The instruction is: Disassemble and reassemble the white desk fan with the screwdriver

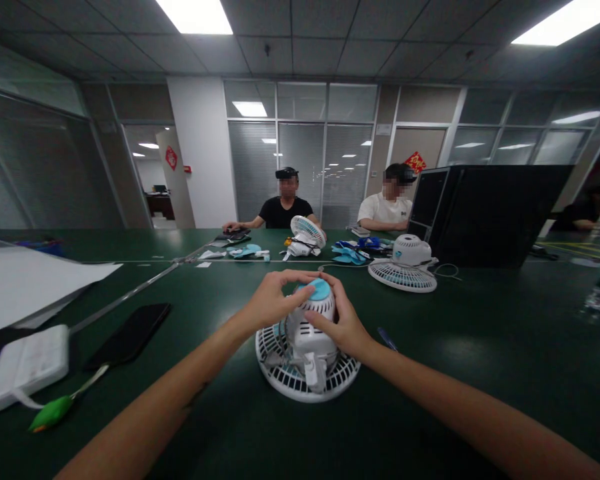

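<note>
A small white electric fan (313, 343) lies face down on the green table, its round grille underneath and its motor housing pointing up. On top of the housing sits a round light-blue cap (320, 289). My left hand (279, 297) curls over the cap from the left, thumb on its surface and fingers around the far edge. From the right, my right hand (344, 321) wraps the housing, thumb on the near side and fingertips by the cap's rim. Part of the housing is hidden behind both hands. Just right of my right wrist lies a dark, thin tool like a screwdriver (387, 339).
Another face-down fan (413, 257) stands by a large black box (495, 213). Across the table are a tilted fan (305, 239), blue parts (351, 253) and two seated people. A phone (130, 333), white power bank (27, 367) and papers (25, 283) lie left.
</note>
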`<state>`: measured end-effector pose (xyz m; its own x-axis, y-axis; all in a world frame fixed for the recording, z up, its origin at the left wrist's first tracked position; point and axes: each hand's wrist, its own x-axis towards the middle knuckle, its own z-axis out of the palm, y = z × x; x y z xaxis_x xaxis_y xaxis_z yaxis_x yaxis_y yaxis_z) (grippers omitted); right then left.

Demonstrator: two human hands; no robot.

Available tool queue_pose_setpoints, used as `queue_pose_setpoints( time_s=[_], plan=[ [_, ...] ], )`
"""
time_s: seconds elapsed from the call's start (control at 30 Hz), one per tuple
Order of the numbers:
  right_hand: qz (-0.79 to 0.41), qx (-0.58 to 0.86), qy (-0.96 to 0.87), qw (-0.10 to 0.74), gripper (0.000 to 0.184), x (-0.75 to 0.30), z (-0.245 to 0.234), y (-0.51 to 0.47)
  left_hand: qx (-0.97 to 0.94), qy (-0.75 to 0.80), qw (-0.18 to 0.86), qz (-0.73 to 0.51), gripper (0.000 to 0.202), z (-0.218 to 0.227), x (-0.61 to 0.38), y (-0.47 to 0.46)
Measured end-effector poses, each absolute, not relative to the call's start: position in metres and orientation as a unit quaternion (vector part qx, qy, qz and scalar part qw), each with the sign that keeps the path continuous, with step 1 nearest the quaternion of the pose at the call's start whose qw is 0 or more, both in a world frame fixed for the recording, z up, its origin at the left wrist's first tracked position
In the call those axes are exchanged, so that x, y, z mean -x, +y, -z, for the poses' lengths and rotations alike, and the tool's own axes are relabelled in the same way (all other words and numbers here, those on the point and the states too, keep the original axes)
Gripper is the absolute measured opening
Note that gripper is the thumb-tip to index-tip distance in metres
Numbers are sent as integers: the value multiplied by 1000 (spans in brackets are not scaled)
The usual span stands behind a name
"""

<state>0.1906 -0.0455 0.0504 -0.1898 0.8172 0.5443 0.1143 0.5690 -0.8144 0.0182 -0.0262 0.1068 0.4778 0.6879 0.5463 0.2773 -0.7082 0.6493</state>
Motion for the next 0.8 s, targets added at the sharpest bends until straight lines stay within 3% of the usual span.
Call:
queue_pose_setpoints(
  time_s=[0.2, 0.57, 0.8],
  plan=[
    [-318, 329, -705, 542, 72, -192, -51, -45, -864, 211, 271, -367, 29, -106, -9, -14],
    [-317, 327, -705, 544, 68, -191, -52, -45, -885, 238, 142, -374, 28, -107, -7, -10],
    [-318, 327, -709, 537, 66, -192, -52, -46, -861, 277, 159, -396, 23, -109, -11, -21]
  ],
)
